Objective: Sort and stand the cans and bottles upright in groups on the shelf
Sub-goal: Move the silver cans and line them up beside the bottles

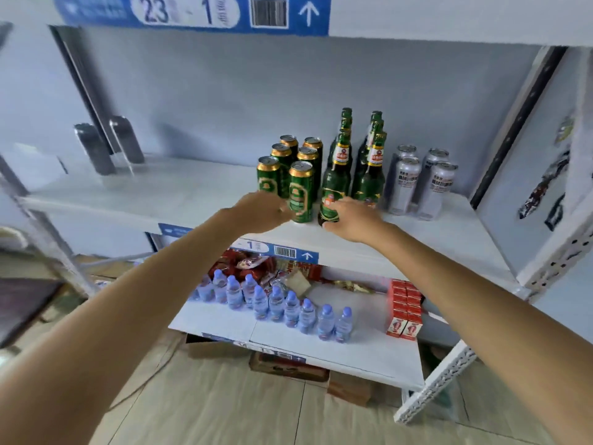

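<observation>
Several green cans with gold rims (301,191) stand upright in two rows on the white shelf (160,194). Right of them stand several green glass bottles (337,175), then several silver cans (406,184). Two dark cans (94,149) stand apart at the shelf's far left. My left hand (260,211) touches the lower side of the front green can, fingers curled against it. My right hand (353,220) wraps the base of the front green bottle, which stands on the shelf.
The lower shelf (353,354) carries several small water bottles (276,303), red snack packs (244,264) and red cartons (404,309). Cardboard boxes (288,367) sit on the floor beneath. A perforated white upright (558,252) bounds the right side.
</observation>
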